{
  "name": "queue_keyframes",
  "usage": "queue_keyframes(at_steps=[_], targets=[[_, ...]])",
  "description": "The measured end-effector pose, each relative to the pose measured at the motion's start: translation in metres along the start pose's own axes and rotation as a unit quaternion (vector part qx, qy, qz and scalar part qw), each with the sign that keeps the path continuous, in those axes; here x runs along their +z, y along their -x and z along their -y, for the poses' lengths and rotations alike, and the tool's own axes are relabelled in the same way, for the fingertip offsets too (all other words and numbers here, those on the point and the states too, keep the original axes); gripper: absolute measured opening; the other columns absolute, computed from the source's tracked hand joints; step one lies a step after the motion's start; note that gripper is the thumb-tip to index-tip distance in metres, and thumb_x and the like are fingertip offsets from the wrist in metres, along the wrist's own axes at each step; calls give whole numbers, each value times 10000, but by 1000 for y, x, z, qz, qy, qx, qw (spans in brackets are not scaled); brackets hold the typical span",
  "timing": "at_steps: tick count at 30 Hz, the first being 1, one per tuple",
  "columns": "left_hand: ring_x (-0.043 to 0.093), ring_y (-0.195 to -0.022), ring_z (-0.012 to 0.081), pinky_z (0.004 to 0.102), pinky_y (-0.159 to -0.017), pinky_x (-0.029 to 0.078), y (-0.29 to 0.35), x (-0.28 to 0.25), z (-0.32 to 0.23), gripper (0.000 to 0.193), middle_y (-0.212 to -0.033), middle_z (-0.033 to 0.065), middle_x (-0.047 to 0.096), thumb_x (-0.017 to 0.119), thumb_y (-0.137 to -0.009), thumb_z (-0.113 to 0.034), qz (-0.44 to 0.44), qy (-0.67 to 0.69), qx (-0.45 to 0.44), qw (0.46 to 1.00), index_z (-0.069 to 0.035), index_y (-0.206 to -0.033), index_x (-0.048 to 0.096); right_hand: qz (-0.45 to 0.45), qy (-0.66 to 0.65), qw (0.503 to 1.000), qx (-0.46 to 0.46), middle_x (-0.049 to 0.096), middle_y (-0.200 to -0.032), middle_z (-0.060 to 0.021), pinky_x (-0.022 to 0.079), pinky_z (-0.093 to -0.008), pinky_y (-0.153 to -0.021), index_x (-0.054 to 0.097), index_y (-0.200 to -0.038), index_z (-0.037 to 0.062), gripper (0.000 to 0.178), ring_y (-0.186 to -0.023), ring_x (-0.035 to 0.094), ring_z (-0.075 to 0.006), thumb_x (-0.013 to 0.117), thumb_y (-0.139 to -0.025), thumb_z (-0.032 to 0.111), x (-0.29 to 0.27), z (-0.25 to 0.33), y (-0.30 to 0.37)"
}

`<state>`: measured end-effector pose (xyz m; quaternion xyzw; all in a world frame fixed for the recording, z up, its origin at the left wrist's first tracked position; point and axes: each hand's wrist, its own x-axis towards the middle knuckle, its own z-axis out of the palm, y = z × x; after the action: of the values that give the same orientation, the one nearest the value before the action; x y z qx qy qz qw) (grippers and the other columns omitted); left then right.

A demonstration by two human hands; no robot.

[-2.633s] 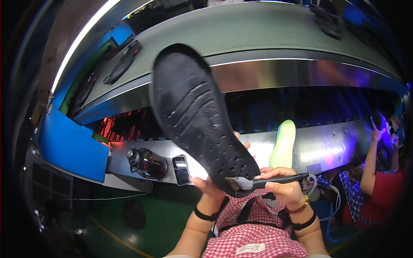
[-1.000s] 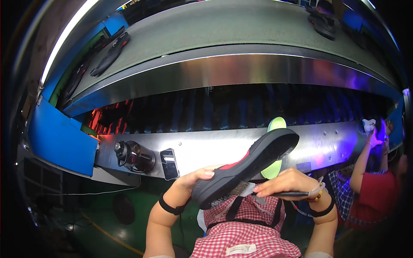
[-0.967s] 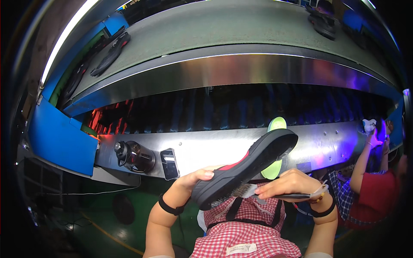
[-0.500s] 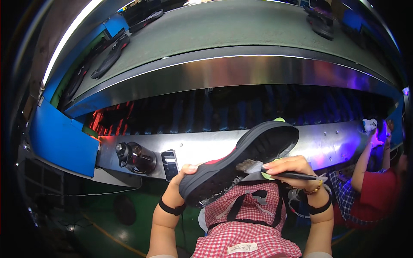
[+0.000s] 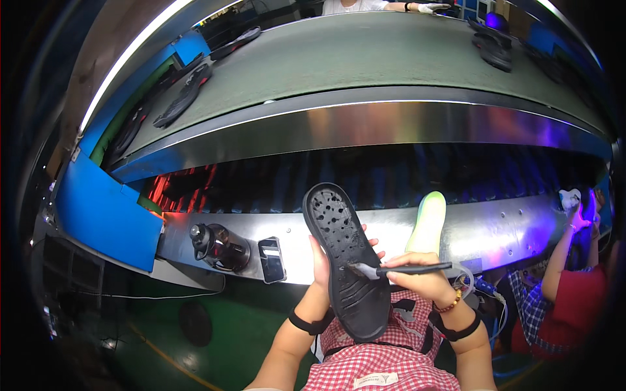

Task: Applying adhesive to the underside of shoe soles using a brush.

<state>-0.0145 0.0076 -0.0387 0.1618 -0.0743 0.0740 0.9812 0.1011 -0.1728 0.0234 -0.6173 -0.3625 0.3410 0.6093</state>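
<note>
Sole (image 5: 349,260), black, perforated, upright in left hand (image 5: 321,260).

I hold a black shoe sole (image 5: 345,260) up in front of me. It is long and flat, with a round end at the top and a wider end down by my red checked apron. It leans a little to the left. The side facing me has rows of small holes near the top and some slanted grooves lower down. I also hold a thin black brush (image 5: 399,268). It lies sideways, and its pale tip touches the middle of the sole.
</note>
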Motion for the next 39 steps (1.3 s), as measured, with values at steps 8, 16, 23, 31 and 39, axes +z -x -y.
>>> queue_keyframes(at_steps=[8, 16, 23, 31, 39], targets=[[482, -1239, 361, 535, -1043, 400, -4, 3, 20, 1075, -1305, 207, 515, 177, -773, -872, -197, -94, 56, 974, -18, -1403, 355, -30, 123, 983, -133, 717, -955, -111, 531, -304, -825, 720, -965, 21, 197, -895, 685, -196, 737, -771, 46, 13, -12, -11], [592, -1075, 324, 553, -1043, 397, 0, 6, -12, 956, -1250, 114, 553, 353, -785, -825, -100, -70, 197, 973, -47, -1334, 445, 134, 274, 906, -294, 712, -918, -68, 518, -325, -765, 704, -896, 70, 176, -897, 683, -226, 716, -724, 105, 20, 8, 32], [579, -1097, 322, 535, -1045, 399, -9, 34, 12, 1055, -1144, 182, 596, 271, -748, -880, -60, -50, 195, 978, -33, -1365, 387, -16, 160, 955, -250, 709, -907, -121, 536, -338, -769, 701, -909, 30, 184, -846, 696, -259, 739, -732, 65, 13, 33, -5], [562, -1117, 346, 557, -1042, 373, -14, 34, -3, 1113, -1177, 205, 592, 340, -698, -907, -18, -37, 240, 970, -33, -1386, 384, 73, 43, 963, -255, 713, -936, -115, 536, -330, -794, 707, -916, 24, 178, -880, 693, -235, 737, -742, 51, 16, 38, 16], [510, -1154, 416, 562, -1031, 364, -16, 51, -10, 1140, -1223, 232, 567, 373, -674, -918, 18, -68, 264, 962, -51, -1415, 370, 170, 9, 957, -234, 718, -956, -108, 521, -343, -843, 714, -947, 28, 181, -963, 682, -231, 747, -775, 73, 3, 35, 24]])
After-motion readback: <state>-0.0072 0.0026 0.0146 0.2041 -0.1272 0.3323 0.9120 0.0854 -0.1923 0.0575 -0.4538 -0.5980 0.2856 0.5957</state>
